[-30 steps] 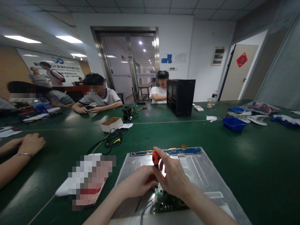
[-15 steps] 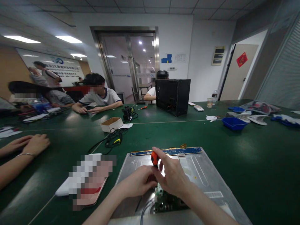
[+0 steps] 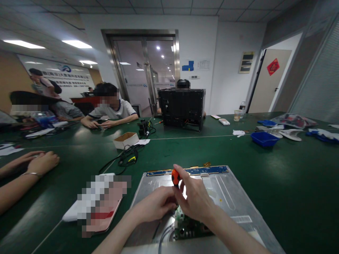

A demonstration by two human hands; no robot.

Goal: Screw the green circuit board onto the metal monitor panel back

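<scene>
In front of me lies a flat silvery metal panel [image 3: 222, 194], the back of a display, with a blue circuit strip [image 3: 212, 170] along its far edge. A green circuit board [image 3: 190, 225] sits on its near middle part. My right hand [image 3: 197, 197] grips an upright screwdriver [image 3: 175, 177] with an orange and black handle, index finger at the top. The tip is hidden behind my hands. Close beside the screwdriver, my left hand [image 3: 160, 203] has its fingers curled together low over the board. What they pinch is hidden.
Left of the panel are blurred-out phone-like items [image 3: 106, 204] and a black cable [image 3: 128, 155]. Farther off stand an open carton [image 3: 125, 141], a black computer case [image 3: 182, 109] and a blue tray [image 3: 265, 139]. A neighbour's hands [image 3: 43, 164] rest at the left; other people sit around the table.
The black computer case across the table has turned and shifted left. My hands and the screwdriver have hardly moved. A neighbour's hands at the left have shifted slightly right.
</scene>
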